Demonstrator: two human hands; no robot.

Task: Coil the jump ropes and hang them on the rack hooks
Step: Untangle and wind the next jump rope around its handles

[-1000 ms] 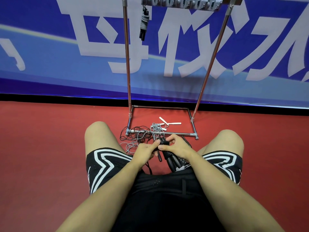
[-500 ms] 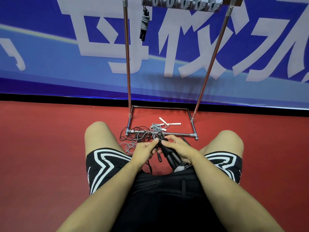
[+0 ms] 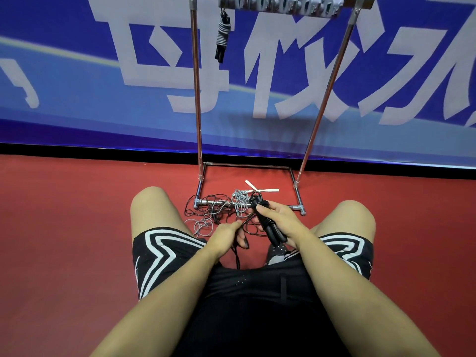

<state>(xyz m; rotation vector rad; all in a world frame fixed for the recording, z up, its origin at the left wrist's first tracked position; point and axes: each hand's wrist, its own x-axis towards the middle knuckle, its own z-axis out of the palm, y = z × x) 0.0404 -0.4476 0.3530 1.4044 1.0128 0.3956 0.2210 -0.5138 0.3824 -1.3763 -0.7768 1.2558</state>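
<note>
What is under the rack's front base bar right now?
Tangled black and grey cords pass beneath the front base bar onto the red floor. The right hand covers the bar's middle.

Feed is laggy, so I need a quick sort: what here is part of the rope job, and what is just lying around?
Job:
- black rope, gripped by the right hand
- its loose cord, pinched by the left hand
- grey rope, tangled on the floor
- rack with hooks
- coiled rope, already hung

Lying about:
- white strips on the floor
- blue banner behind
</note>
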